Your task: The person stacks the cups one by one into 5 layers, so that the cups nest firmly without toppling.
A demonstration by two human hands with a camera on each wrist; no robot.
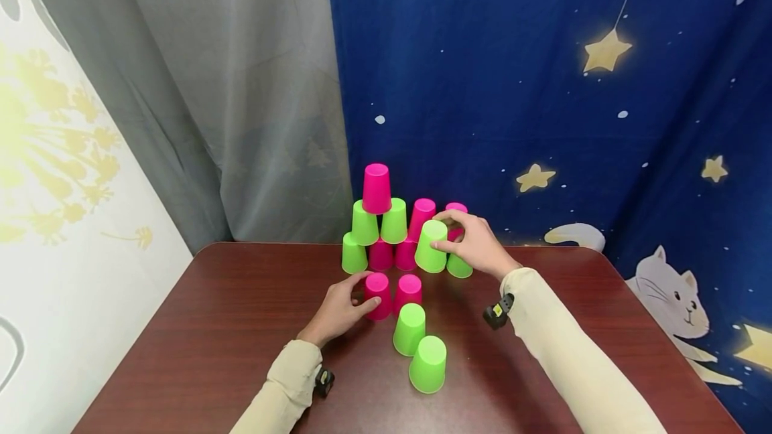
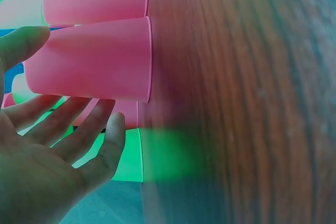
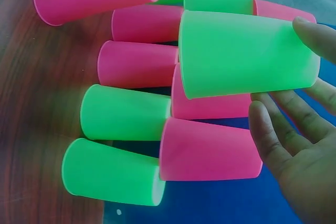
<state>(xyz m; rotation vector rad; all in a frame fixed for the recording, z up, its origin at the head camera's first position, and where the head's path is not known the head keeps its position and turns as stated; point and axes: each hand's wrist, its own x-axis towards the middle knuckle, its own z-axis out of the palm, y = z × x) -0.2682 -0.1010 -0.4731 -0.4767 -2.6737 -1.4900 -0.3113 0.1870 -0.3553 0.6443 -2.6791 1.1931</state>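
Observation:
My right hand pinches an upside-down green cup by its upper part, thumb on the near side. In the right wrist view this green cup overlaps the second level of a stacked cup wall and leans a little. My left hand holds an upside-down pink cup on the table, with thumb and fingers on opposite sides, as the left wrist view shows around the pink cup. Right beside it stands another pink cup.
Behind my hands rises the stack: green and pink cups below, green cups and pink cups above, one pink cup on top at left. Nearer me stand two green cups on the brown table. Curtains hang behind.

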